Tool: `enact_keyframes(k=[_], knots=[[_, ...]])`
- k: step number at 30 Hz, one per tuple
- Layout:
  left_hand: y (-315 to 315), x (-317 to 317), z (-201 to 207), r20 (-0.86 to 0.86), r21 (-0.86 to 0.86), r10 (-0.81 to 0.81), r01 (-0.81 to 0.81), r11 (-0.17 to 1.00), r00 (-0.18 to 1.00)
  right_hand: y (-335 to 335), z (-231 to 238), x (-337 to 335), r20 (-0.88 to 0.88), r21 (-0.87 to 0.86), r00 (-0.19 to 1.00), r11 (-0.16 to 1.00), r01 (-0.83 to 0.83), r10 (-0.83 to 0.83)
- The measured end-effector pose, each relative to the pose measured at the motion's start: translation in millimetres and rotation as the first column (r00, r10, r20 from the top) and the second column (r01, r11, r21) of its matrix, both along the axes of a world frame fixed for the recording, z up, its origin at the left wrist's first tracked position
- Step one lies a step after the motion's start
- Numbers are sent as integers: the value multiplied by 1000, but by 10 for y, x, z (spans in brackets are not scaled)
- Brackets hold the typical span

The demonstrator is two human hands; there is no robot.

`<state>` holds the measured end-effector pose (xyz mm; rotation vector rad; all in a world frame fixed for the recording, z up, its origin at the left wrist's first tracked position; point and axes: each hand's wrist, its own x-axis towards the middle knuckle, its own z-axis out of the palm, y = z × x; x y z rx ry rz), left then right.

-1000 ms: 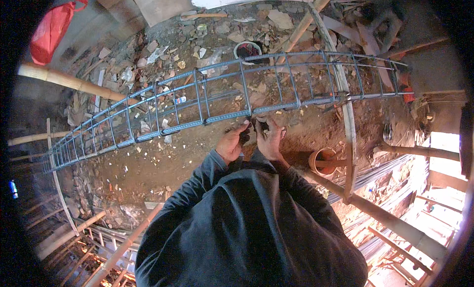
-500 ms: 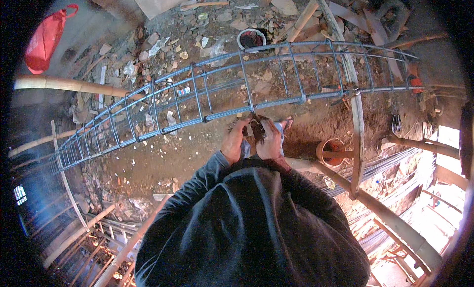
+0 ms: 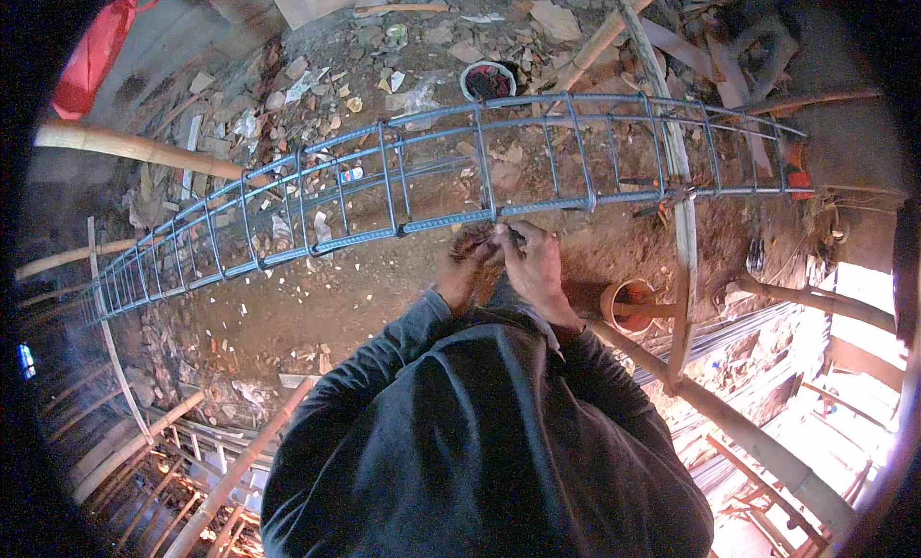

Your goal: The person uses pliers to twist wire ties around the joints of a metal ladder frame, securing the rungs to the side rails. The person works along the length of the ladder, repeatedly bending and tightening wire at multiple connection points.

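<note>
A long cage of steel rebar (image 3: 447,219) with square stirrups crosses in front of me from far left to right. Just on the near side of its lower bar, close to one stirrup, my two hands meet. The fingers of my left hand (image 3: 457,272) are curled around something small and dark that I cannot make out. Beside it, my right hand (image 3: 537,270) pinches with thumb and fingers at the same spot. What lies between its fingertips is too small to name.
Wooden poles (image 3: 682,270) support the cage at both sides. An orange bucket (image 3: 608,305) stands right of my hands. Beyond the cage sit a pale bucket (image 3: 464,82) with dark contents and broken rubble (image 3: 554,21). Bamboo poles (image 3: 144,143) and a red bag (image 3: 91,64) are at left.
My hands have turned and come closer together at the fingertips, with the right wrist shifting a little to the right. The view has tilted slightly; the cage stays in place.
</note>
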<state>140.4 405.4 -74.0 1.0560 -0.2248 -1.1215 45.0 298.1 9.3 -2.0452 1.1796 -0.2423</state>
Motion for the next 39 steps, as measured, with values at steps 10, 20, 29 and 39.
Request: enact_keyframes(k=[10,20,29,39], knots=[[-125,30,-76,-566,-28,-45,35,999,823,-289,0,-29,141,131,984,983,-129,110],[-90,124,62,-649,79,40,16,997,759,-347,177,-31,186,-116,952,968,-224,243],[-147,103,493,-425,249,109,1,968,899,162,-978,-198,607,423,733,906,31,-308],[8,107,491,-8,306,-29,30,951,1000,-38,-1283,-467,635,369,585,863,344,-504]])
